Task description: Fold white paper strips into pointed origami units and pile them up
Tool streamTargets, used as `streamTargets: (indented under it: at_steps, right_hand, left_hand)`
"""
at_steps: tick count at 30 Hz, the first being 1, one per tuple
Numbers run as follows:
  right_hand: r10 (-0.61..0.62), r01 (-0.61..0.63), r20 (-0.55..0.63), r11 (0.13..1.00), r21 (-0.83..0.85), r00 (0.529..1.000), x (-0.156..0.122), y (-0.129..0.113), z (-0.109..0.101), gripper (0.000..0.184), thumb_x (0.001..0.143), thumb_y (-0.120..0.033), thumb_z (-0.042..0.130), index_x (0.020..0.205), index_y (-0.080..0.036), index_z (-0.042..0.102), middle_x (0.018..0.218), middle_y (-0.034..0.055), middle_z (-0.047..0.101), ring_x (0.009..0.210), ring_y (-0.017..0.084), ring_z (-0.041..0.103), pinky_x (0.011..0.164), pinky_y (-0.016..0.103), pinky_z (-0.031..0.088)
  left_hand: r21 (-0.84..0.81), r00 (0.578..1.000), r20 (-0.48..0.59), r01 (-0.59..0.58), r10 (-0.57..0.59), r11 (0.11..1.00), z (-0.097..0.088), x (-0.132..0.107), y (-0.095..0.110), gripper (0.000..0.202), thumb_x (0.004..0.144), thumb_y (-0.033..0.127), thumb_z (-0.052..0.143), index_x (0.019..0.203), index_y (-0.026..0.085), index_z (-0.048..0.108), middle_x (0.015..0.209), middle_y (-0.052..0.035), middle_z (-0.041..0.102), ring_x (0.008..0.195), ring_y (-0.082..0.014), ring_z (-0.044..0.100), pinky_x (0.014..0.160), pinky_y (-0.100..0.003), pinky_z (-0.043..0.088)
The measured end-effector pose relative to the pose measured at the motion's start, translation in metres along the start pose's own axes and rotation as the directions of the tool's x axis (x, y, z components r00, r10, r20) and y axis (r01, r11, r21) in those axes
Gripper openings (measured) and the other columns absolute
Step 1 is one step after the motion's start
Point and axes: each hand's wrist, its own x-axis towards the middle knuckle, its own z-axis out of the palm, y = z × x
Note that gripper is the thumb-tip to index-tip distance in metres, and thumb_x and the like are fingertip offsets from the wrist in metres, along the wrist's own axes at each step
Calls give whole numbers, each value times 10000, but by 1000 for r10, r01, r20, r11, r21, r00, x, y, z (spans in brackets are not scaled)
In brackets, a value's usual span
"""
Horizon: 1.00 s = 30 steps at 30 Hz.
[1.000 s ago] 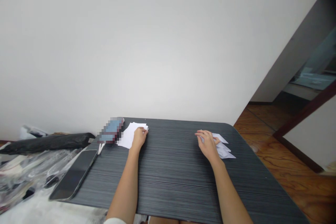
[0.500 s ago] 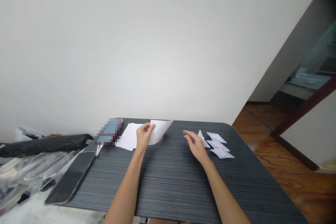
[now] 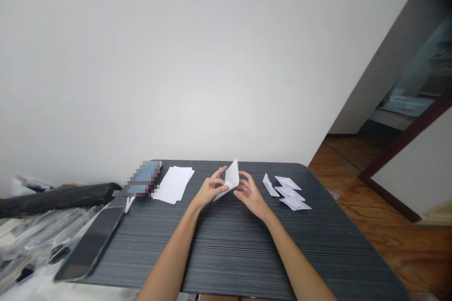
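Between my hands a sheet of white paper (image 3: pixel 232 175) is held up above the table, bent into a fold with one part standing upright. My left hand (image 3: pixel 209 191) pinches its left lower side with thumb and fingers. On the other side, my right hand (image 3: pixel 250 194) has its curled fingertips against the paper's right edge. To the left lies a small stack of flat white sheets (image 3: pixel 173 185). Several folded white paper pieces (image 3: pixel 290 193) lie to the right, one (image 3: pixel 270 186) of them standing with raised flaps.
The dark wood-grain table (image 3: pixel 226 254) meets a white wall. A smartphone (image 3: pixel 92 244) lies at its left edge, near a blurred-out object (image 3: pixel 144 178) at the back left. Plastic-wrapped items and a black roll (image 3: pixel 60 197) sit left of the table.
My left hand has carried the paper right, away from the stack. My right hand has moved left to meet it, and the paper is now bent between both hands.
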Motion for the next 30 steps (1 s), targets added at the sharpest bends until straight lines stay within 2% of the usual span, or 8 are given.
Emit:
streamTargets:
  at_steps: [3, 6, 8, 14, 17, 22, 26, 30]
  right_hand:
    - [-55, 53, -11, 993, -106, 998, -1, 1, -1, 679, 675, -238, 593, 1243, -301, 225, 1127, 56, 479, 929, 164, 531, 780, 316, 452]
    - [-90, 89, 10, 955, -284, 996, -1, 2, -7, 296, 696, -267, 571, 984, -208, 534, 986, 53, 536, 885, 174, 529, 776, 304, 439]
    - [-96, 108, 50, 923, -370, 994, -1, 0, -12, 149, 696, -287, 575, 786, -172, 603, 904, 51, 550, 855, 179, 526, 765, 296, 429]
    - [-31, 118, 244, 929, -351, 969, -4, -12, -13, 155, 723, -282, 549, 681, -155, 629, 889, 44, 563, 809, 165, 521, 701, 259, 408]
    - [-17, 76, 172, 935, -346, 985, -3, -7, -13, 185, 733, -301, 525, 707, -153, 632, 854, 42, 573, 770, 158, 517, 672, 255, 405]
    - [-2, -26, -114, 969, -246, 994, 4, 4, -16, 224, 703, -353, 531, 732, -142, 598, 694, 27, 572, 659, 147, 512, 598, 254, 406]
    - [8, -23, -157, 995, -94, 988, 5, -1, -18, 216, 671, -359, 567, 710, -147, 587, 673, 22, 576, 638, 146, 521, 592, 256, 404]
    - [-18, 26, -207, 999, 33, 978, 3, -6, -20, 188, 681, -343, 580, 732, -163, 600, 705, 21, 589, 663, 141, 522, 621, 256, 407]
  left_hand:
    - [-56, 997, 74, -28, 32, 998, 3, -1, 3, 113, 675, 267, 606, 657, 161, 642, 1272, -66, 393, 1178, -231, 334, 994, -392, 202]
    - [-30, 995, 84, -46, 48, 998, 3, -2, 6, 111, 670, 269, 613, 662, 163, 643, 1283, -60, 376, 1189, -236, 313, 997, -397, 189]
    - [13, 995, 87, -57, 55, 998, 1, -2, 8, 107, 660, 268, 623, 664, 163, 646, 1303, -54, 347, 1217, -238, 258, 1005, -392, 164]
    - [30, 993, 116, -23, 19, 999, -3, -3, 8, 132, 681, 269, 600, 661, 143, 635, 1237, -77, 423, 1109, -225, 403, 915, -332, 304]
    - [76, 999, 41, 25, -28, 997, 1, -3, 4, 195, 710, 306, 560, 673, 124, 620, 965, -82, 591, 856, -183, 541, 733, -281, 405]
    - [192, 988, -156, 33, -3, 981, 15, -4, -1, 234, 701, 342, 555, 682, 113, 602, 710, -45, 610, 663, -137, 537, 608, -231, 403]
    - [54, 985, -166, 43, -34, 998, 23, -4, 3, 299, 741, 359, 502, 929, 129, 539, 639, -12, 590, 571, -102, 525, 529, -195, 394]
    - [-143, 986, -87, 126, -140, 982, 22, -3, 2, 604, 712, 349, 553, 1214, 149, 284, 666, -10, 607, 573, -110, 552, 520, -197, 411]
